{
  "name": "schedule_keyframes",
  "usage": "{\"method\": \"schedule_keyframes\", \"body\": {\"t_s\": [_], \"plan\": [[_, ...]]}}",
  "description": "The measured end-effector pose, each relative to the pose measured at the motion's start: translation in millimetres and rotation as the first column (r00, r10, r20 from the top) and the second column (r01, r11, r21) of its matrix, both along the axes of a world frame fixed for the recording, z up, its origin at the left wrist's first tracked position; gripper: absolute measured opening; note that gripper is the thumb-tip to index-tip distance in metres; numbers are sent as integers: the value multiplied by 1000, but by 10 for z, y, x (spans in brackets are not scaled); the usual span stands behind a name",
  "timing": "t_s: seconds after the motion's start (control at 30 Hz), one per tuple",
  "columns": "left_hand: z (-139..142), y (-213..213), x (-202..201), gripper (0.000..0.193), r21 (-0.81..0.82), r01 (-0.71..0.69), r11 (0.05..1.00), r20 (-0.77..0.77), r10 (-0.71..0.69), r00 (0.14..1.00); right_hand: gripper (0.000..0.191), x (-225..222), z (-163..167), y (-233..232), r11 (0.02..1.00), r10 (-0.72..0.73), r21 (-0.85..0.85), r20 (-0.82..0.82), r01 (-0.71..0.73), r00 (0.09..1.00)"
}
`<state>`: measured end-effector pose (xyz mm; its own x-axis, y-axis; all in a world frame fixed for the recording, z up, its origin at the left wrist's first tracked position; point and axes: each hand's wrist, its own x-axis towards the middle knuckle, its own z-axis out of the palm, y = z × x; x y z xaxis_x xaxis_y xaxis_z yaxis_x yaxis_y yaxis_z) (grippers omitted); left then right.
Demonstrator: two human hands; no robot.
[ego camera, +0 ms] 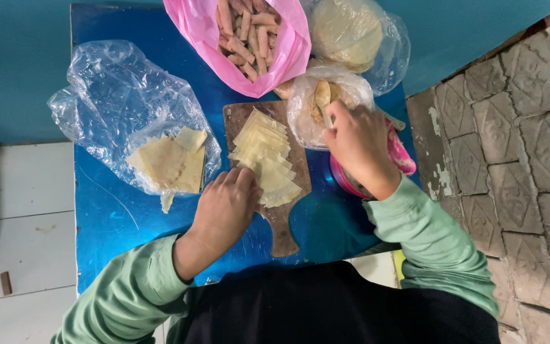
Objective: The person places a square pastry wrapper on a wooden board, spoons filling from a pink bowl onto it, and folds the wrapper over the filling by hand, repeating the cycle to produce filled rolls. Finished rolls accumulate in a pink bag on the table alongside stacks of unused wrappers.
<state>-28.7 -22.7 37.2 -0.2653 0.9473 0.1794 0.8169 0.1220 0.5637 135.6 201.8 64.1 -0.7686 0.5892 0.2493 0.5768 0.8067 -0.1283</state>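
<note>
A fanned row of pale square wrappers (263, 156) lies on a wooden cutting board (279, 220) in the middle of a small blue table (106, 216). The left hand (224, 207) reaches in from the lower left with its palm down and its fingers loosely spread, the fingertips resting on the lowest wrappers at the board's left edge; it grips nothing. The right hand (359, 145) comes from the right with the wrist bent, closed around the handle of a spoon (323, 100) whose bowl sits in a clear bag of filling (326, 105) just beside the board's upper right corner. Under that wrist shows a pink bowl (402, 159). A crumpled clear bag (116, 95) with more loose wrappers (167, 162) lies left of the board, close to the left hand. At the far edge of the table stand a pink bag of sausage strips (249, 32) and another clear bag holding round pale sheets (351, 32)
</note>
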Motion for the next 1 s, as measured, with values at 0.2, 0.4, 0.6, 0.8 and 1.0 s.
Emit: {"method": "schedule_keyframes", "body": {"t_s": [0.2, 0.4, 0.6, 0.8, 1.0], "plan": [[-24, 2, 4, 16, 56, 33, 998, 15, -34, 999, 18, 46, 57, 254, 994, 0, 107, -152, 16, 988], [-25, 7, -5, 17, 69, 41, 997, 67, -46, 997, 9, 41, 53, 352, 998, -53, 26, -195, 59, 979], [-31, 20, -19, 17, 68, 39, 997, 97, -45, 994, 10, 158, 45, 369, 993, -85, -98, -236, 64, 968], [0, 27, -51, 18, 57, 47, 997, 132, -54, 990, 11, 367, 89, 460, 972, -123, -231, -349, 42, 929], [53, -4, -81, 22, 21, 67, 997, 210, -70, 975, 15, 650, 232, 270, 823, -329, -549, -258, 142, 908]]}}
